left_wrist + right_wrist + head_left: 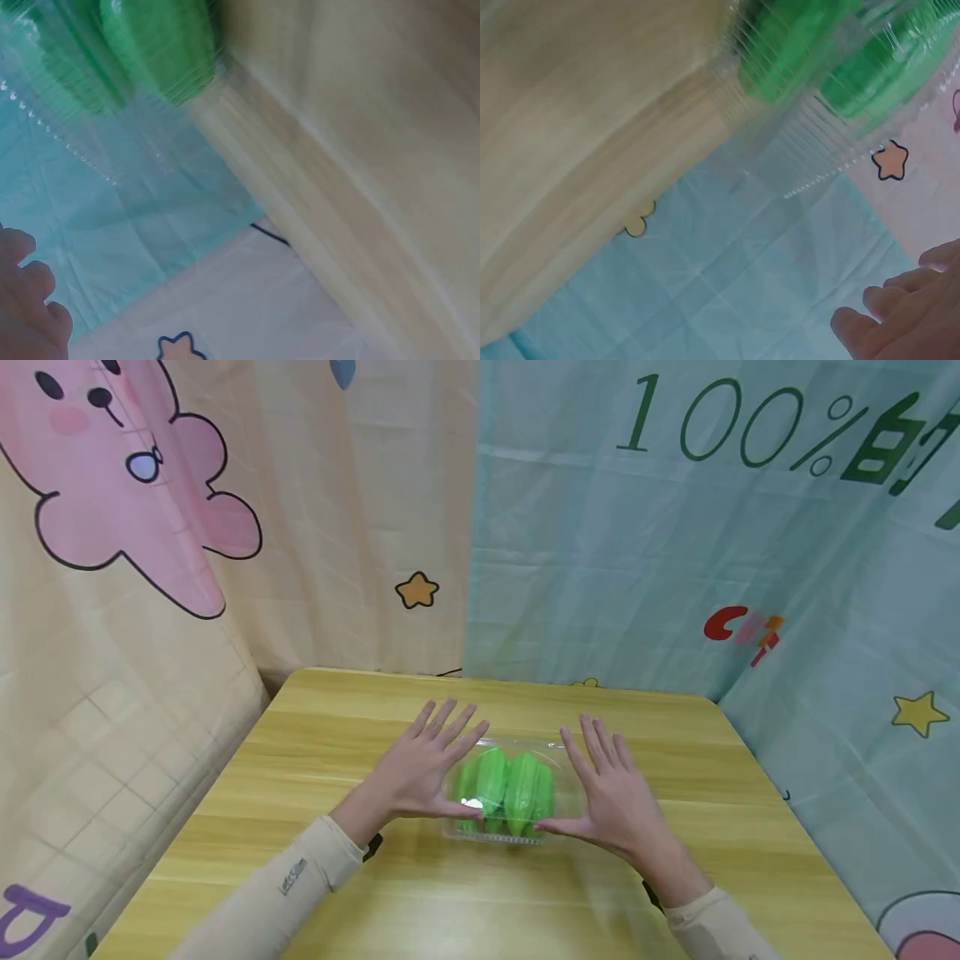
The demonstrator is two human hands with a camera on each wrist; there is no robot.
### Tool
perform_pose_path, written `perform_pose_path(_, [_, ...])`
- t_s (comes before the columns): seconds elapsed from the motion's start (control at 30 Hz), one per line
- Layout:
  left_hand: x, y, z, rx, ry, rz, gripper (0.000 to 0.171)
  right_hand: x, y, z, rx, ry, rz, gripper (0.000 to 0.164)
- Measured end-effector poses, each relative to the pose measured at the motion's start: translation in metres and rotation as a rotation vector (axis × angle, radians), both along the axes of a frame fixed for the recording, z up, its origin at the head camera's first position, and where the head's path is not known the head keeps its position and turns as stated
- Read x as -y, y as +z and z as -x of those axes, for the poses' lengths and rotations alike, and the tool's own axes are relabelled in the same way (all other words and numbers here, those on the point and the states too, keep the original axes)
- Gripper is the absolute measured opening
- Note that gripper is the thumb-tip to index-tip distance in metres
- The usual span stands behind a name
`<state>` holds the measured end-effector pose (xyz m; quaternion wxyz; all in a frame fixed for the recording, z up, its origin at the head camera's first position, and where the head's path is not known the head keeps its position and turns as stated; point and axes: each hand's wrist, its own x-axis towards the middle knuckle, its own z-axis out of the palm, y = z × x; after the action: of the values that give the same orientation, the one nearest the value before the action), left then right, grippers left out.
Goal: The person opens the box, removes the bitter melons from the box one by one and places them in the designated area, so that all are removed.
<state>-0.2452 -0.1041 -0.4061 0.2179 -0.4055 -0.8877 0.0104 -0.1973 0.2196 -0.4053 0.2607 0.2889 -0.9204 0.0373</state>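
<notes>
A clear plastic box (491, 839) of green vegetables (521, 789) is framed between left hand (420, 774) and right hand (613, 795), fingers spread apart.

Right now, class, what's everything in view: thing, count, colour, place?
table: 1, yellow wood-grain, foreground
container: 1, transparent, mid-table
ribbed pieces: several, green, inside container
cloth: unclear count, cream left, blue right
cartoon figure: 1, pink, cloth's upper left
star prints: 2, orange and yellow, cloth
other prints: several, mixed colours, cloth
wrist items: 2, black, wrists
sleeves: 2, cream, forearms
left hand: 1, bare, container's left
right hand: 1, bare, container's right
</notes>
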Motion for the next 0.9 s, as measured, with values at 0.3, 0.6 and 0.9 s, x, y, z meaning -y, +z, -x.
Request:
perform_pose_path(0.3, [0.005, -0.033, -0.01, 0.297, 0.103, -0.186, 0.137, -0.006, -0.031, -0.012, 0.342, -0.151, 0.173, 0.144])
perform_pose_path(0.6, [0.005, -0.055, -0.017, 0.683, 0.216, -0.369, 0.144, -0.013, -0.055, -0.017, 0.499, -0.161, 0.346, 0.129])
perform_pose_path(0.9, [0.003, -0.059, -0.025, 0.791, 0.209, -0.412, 0.142, -0.017, -0.068, -0.021, 0.619, -0.119, 0.443, 0.12])
